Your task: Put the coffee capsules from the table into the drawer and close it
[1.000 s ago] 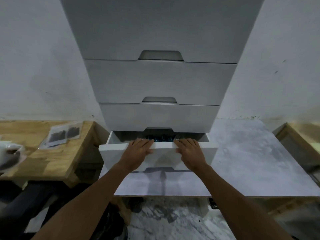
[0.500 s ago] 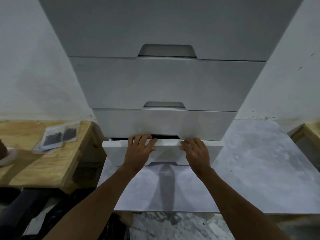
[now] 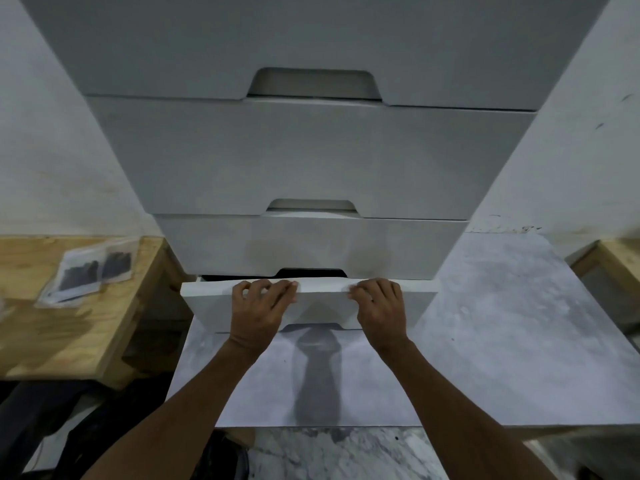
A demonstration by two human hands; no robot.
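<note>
A white drawer unit (image 3: 311,161) stands on the grey table (image 3: 502,323). Its bottom drawer (image 3: 322,306) sticks out only slightly, with a thin dark gap above its front. My left hand (image 3: 258,311) lies flat on the left part of the drawer front, fingers curled over its top edge. My right hand (image 3: 381,308) presses the right part the same way. The inside of the drawer is hidden, and no coffee capsules show anywhere.
A wooden bench (image 3: 69,306) stands to the left with clear plastic bags of dark contents (image 3: 93,271) on it. Another wooden edge (image 3: 620,258) shows at the right. A marbled floor (image 3: 346,455) lies below the table's front edge.
The bottom drawer has slid inward from well open to nearly shut, with both hands pushing it. The blue capsules seen inside earlier are now hidden. The camera has moved closer.
</note>
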